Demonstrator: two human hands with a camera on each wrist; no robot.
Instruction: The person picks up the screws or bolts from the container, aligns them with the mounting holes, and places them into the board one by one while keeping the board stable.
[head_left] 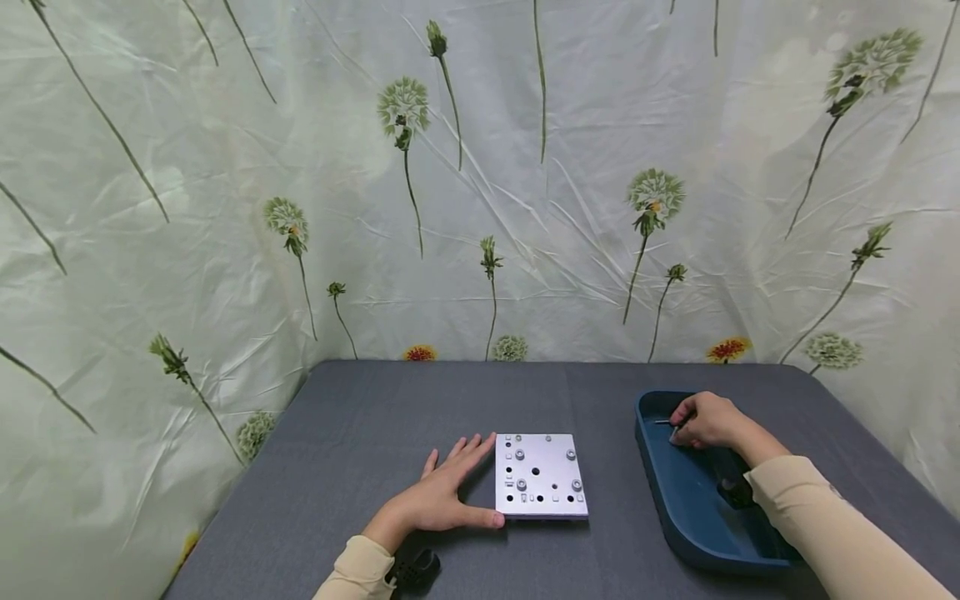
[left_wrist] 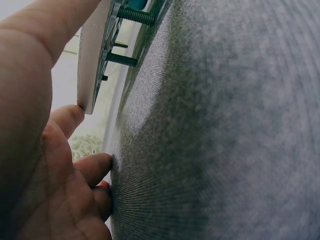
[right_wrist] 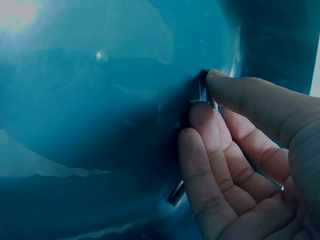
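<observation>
A silver metal plate (head_left: 542, 475) with holes and several bolt heads sits at mid-table; in the left wrist view, threaded bolts (left_wrist: 122, 59) stick out of its underside. My left hand (head_left: 442, 493) spreads along its left edge, index fingertip at the far corner and thumb at the near corner, fingers mostly straight. The other fingertips rest on the tablecloth. My right hand (head_left: 708, 421) is inside the blue tray (head_left: 678, 500), thumb and fingertips pinching a small shiny screw (right_wrist: 204, 92), mostly hidden by the fingers. Another threaded screw (right_wrist: 177, 195) lies on the tray floor beside the fingers.
Grey cloth (head_left: 420, 400) covers the table. Raised walls surround the tray at the right. A flower-printed curtain (head_left: 465, 208) hangs behind the table. Black wrist devices (head_left: 420, 571) sit under both wrists.
</observation>
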